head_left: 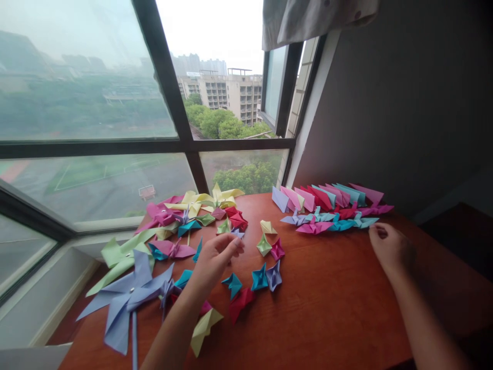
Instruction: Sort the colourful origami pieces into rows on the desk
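Several folded paper pieces lie on a reddish-brown table (308,308). My left hand (219,254) hovers over the middle-left group, fingers curled together near a small lilac piece (238,233); whether it grips anything is too small to tell. My right hand (389,246) is at the right, thumb and forefinger closed at the tip of a light-blue paper crane (365,221) that ends a row of cranes. Beside that row is a magenta-pink crane (315,226). Between my hands sit a green piece (264,245), a crimson piece (277,250) and a blue piece (259,277).
Paper pinwheels, one lilac (133,293) and one pale green (125,257), spread along the left edge. Upright folded papers (321,197) line the back right. A window (227,145) stands behind the table, with a grey curtain (300,20) above and a dark wall at the right.
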Available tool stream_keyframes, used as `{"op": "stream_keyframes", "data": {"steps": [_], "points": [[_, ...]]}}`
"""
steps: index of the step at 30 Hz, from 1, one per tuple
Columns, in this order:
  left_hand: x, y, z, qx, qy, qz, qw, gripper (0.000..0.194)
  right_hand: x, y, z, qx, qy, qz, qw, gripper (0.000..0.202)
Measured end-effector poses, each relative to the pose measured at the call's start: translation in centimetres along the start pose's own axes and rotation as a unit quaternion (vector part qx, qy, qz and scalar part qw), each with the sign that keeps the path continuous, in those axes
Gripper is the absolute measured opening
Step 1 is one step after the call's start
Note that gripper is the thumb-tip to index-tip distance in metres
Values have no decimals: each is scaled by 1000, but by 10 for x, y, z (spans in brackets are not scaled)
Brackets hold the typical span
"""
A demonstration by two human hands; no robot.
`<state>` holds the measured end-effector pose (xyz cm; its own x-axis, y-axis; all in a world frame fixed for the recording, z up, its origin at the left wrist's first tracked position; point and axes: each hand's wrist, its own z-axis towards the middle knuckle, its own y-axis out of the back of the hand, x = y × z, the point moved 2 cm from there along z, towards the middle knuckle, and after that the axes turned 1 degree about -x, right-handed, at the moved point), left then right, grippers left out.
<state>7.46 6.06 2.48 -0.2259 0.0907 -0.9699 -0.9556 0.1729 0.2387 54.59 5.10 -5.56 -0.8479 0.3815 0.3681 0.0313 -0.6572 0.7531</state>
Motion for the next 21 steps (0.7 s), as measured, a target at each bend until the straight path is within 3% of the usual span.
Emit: {"op": "stream_keyframes", "data": {"steps": [4,10,13,16,19,21], "points": [[-1,-1,-1,-11,-37,68,997,31,47,12,-20,-35,59,68,995,29],[0,5,-11,-16,-94,218,971,25,142,24,-56,12,193,241,951,26],[7,25,-20,-59,-87,266,958,25,177,23,-71,54,202,305,929,24],[11,55,-30,-148,-49,325,933,26,198,17,-86,91,192,349,913,23],[10,84,-38,-239,14,422,874,25,206,10,-101,114,198,372,900,21],[9,97,-41,-263,41,470,841,26,206,5,-110,133,211,377,892,20]]}}
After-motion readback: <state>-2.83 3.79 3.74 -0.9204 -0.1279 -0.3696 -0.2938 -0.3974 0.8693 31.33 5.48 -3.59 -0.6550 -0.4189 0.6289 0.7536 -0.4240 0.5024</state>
